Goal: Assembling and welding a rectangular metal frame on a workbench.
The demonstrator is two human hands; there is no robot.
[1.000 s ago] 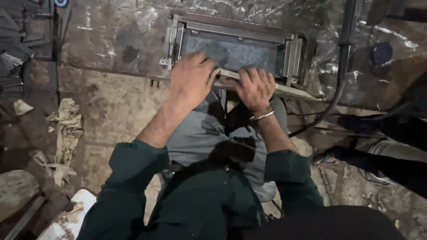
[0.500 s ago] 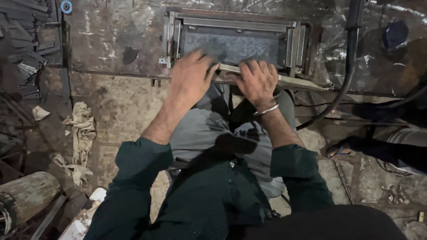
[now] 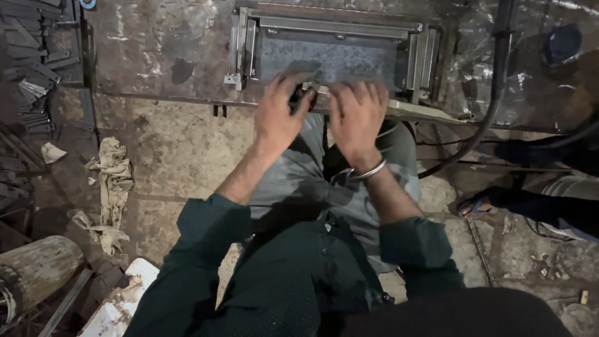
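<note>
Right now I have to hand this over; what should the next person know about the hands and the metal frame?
Left hand: palm down at the near edge of the rectangular metal frame, fingers curled by a small dark part; grip unclear, blurred.
Right hand: flat beside it on the same edge, bangle at the wrist.
The frame lies on the steel worktable, a grey plate inside it.
Done: frame set on the table. Left: whatever goes on at that near edge is unfinished; both hands are on it.
</note>
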